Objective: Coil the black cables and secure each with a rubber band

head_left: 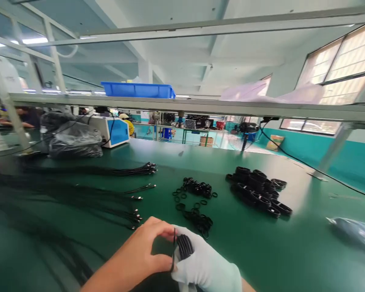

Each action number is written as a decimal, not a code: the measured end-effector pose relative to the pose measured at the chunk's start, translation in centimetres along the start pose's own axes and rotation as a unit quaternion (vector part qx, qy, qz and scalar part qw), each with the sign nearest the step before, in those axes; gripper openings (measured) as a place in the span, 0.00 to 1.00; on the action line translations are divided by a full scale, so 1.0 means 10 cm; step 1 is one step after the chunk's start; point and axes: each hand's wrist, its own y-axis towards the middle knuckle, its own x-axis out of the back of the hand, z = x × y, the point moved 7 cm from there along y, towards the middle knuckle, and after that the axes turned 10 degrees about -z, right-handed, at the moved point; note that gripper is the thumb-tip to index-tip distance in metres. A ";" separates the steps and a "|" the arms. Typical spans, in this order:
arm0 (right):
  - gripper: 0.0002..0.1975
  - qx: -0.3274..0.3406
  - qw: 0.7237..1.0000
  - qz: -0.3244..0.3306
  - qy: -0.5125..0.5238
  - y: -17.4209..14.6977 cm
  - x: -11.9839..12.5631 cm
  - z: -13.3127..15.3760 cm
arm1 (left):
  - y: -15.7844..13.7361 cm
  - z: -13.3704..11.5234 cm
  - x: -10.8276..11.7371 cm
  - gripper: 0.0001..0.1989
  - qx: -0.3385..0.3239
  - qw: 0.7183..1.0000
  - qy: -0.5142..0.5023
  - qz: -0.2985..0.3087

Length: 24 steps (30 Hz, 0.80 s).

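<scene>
My bare left hand (142, 247) holds a black rubber ring (174, 248) between thumb and fingers, stretched tall beside the coil. In my right hand (211, 259), which wears a white glove, is a tightly bundled coil of black cable (185, 246). The ring is at the coil's left end; whether it goes around any of the cable I cannot tell. Just beyond my hands lie two loose heaps of black rings, a nearer heap (202, 221) and a farther heap (197, 186). Straight black cables (130, 172) with metal plugs spread out to the left.
Coiled black cables (255, 188) are piled on the green table (292, 251) to the right. A clear plastic bag (355, 233) lies at the right edge. Behind stand a blue-and-white machine (118, 132) and bagged goods (76, 138). A shelf (200, 104) overhead carries a blue tray (138, 90).
</scene>
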 end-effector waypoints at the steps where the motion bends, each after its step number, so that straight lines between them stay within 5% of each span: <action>1: 0.43 0.002 1.000 0.017 -0.010 0.02 -0.01 -0.06 | -0.02 0.02 -0.03 0.23 0.005 1.000 -0.029 0.009; 5: 0.52 0.027 0.995 -0.052 -0.078 0.11 0.11 -0.28 | -0.11 0.10 -0.20 0.27 0.019 0.998 -0.046 0.031; 10: 0.55 0.131 0.959 -0.124 -0.217 0.02 0.13 -0.11 | -0.05 0.11 -0.24 0.22 0.031 0.998 0.060 0.016; 13: 0.37 0.148 0.951 -0.142 -0.232 -0.04 0.07 0.05 | 0.05 0.19 -0.23 0.13 0.034 0.993 0.073 0.084; 16: 0.13 0.047 0.973 -0.152 -0.168 -0.02 0.09 0.05 | 0.08 0.29 -0.19 0.09 0.058 0.988 -0.006 0.142; 20: 0.18 -0.070 0.997 -0.009 0.010 -0.01 -0.06 -0.05 | 0.00 0.29 -0.10 0.11 0.059 0.998 -0.011 0.017; 24: 0.19 -0.008 0.998 -0.070 -0.004 -0.02 0.08 0.05 | -0.30 -0.01 -0.24 0.13 -0.053 0.965 0.209 -0.151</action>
